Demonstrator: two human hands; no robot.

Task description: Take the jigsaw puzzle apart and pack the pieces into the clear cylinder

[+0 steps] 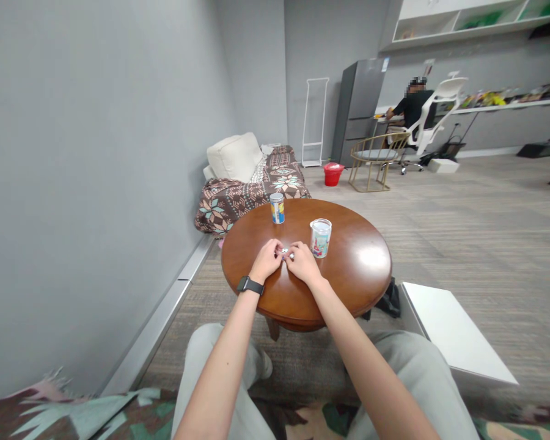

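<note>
My left hand (266, 260), with a black watch on the wrist, rests on the round brown table (242, 244) with its fingers curled inward. My right hand (302, 263) faces it, fingertips closed and nearly meeting those of the left. Small white pieces (285, 250) with dark marks show between the fingertips; they are too small to name. To the right of my right hand, almost touching it, stands a clear glass measuring cup (321, 238) with a colourful printed picture. Beyond the hands stands a blue and yellow can (277, 209) with a silver lid.
A grey wall (119, 153) runs along the left. A sofa with a patterned cover (229, 201) stands behind the table. A white box (458, 330) is at the right. Farther back are a red bucket (332, 175), a gold-framed chair (376, 156) and a seated person (417, 110).
</note>
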